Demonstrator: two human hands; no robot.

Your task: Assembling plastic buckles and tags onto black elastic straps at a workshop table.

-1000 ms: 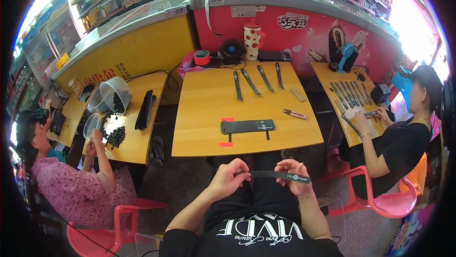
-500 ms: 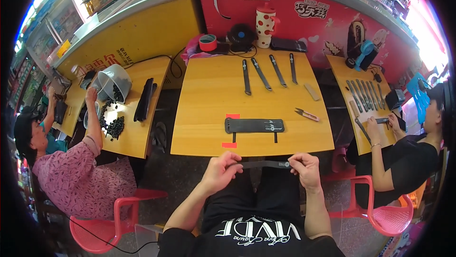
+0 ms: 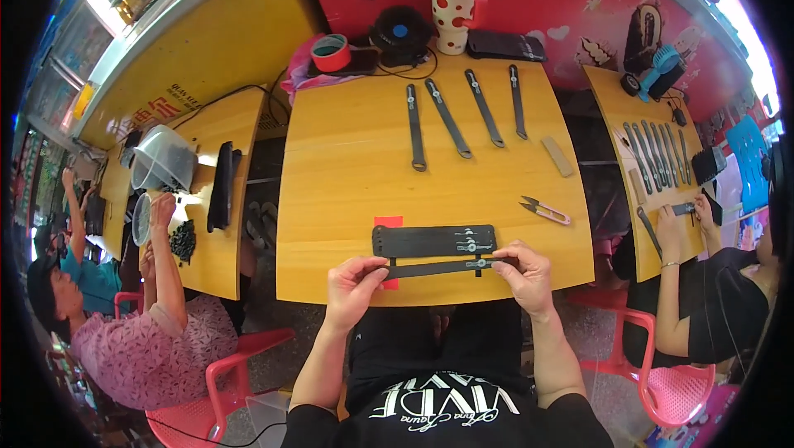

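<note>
A dark strap (image 3: pixel 438 268) with a small white print near its right end is stretched level between my hands. My left hand (image 3: pixel 351 289) pinches its left end, and my right hand (image 3: pixel 527 279) pinches the right end. Just beyond it lies a flat stack of similar black straps (image 3: pixel 418 241), holes at its left end. Red tape (image 3: pixel 388 221) marks the table at the stack's left side; more red tape shows beside my left fingers. Short black marks under the held strap are partly hidden. Farther back, several single straps (image 3: pixel 415 129) lie apart on the wooden table (image 3: pixel 331 175).
Thread snips (image 3: pixel 547 211) and a tan flat piece (image 3: pixel 557 157) lie at the right. Along the back stand a dotted tumbler (image 3: pixel 452 18), a black fan (image 3: pixel 401 32) and a tape roll (image 3: pixel 331 52). People work at side tables left and right; small black parts (image 3: pixel 183 241) lie at left.
My hands have moved forward from above my lap to the table's near edge, carrying the strap beside the stack. The view has shifted. The person at left has lowered a hand.
</note>
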